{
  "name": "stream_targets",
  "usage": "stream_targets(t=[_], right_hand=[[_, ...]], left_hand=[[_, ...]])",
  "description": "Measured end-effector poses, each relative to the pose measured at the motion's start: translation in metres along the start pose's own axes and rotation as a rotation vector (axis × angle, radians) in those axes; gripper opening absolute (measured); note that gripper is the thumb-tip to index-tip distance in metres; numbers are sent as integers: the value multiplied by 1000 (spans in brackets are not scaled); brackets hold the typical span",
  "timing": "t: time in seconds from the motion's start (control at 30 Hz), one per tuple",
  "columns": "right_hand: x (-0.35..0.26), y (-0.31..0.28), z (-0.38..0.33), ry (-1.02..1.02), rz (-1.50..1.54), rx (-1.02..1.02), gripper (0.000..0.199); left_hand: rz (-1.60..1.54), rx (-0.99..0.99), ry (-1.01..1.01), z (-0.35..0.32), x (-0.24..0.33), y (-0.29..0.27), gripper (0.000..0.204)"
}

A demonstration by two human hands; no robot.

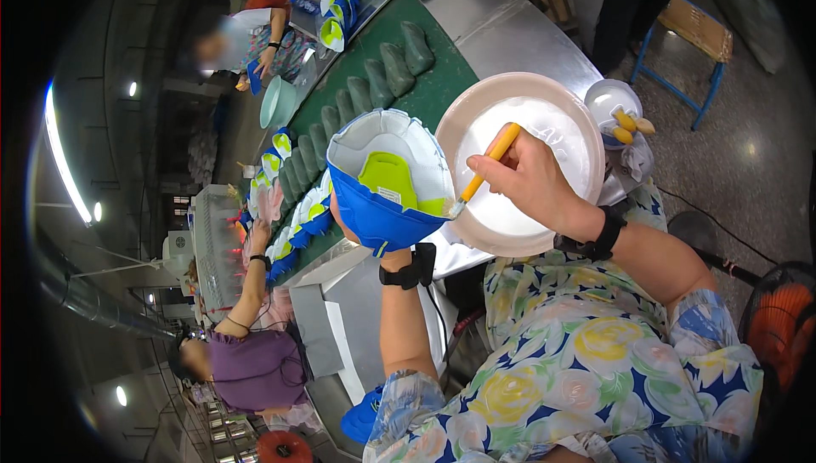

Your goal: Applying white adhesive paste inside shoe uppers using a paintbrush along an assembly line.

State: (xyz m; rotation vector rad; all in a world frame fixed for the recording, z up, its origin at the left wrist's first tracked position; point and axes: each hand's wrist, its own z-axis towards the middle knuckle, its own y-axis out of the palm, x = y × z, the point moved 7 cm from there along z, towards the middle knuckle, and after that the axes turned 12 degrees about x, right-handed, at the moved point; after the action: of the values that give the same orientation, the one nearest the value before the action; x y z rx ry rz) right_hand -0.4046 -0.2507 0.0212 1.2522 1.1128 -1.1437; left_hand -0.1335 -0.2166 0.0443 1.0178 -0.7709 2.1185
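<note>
My left hand [396, 259], mostly hidden behind it, holds up a blue shoe upper [374, 215] with a white lining and a lime-green piece inside. The opening faces me. In my right hand [534, 176] is a brush [493, 160] with a yellow handle, gripped between thumb and fingers. Its bristle end touches the upper's right edge. Beneath my right hand stands a wide pale-pink basin [586, 114] of white liquid, with some streaks on its surface.
Dark green shoe lasts [395, 68] line a green belt [446, 38], with blue uppers [297, 233] along its far side. A co-worker in purple [255, 374] reaches toward them; another sits farther off. At right are a small tub [608, 99] with yellow-handled tools and a stool [695, 28].
</note>
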Motion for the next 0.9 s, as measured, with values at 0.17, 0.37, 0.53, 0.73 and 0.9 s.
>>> stream_targets(t=[0.17, 0.37, 0.53, 0.73, 0.9], right_hand=[[-18, -5, -3, -74, 151, -25, 30], [-64, -16, -8, -677, 84, -122, 22], [-87, 21, -40, -970, 168, -347, 24], [-72, 29, -23, -971, -78, -309, 26], [-53, 25, 0, -672, -140, -304, 24]], left_hand=[[117, 38, 113, 3, 2, -16, 61], [-999, -450, -1149, -62, -58, 13, 56], [-952, -435, -1212, -101, -36, 36, 51], [-993, -410, -1251, -111, 1, 49, 49], [-939, -315, -1239, -116, -4, 46, 46]])
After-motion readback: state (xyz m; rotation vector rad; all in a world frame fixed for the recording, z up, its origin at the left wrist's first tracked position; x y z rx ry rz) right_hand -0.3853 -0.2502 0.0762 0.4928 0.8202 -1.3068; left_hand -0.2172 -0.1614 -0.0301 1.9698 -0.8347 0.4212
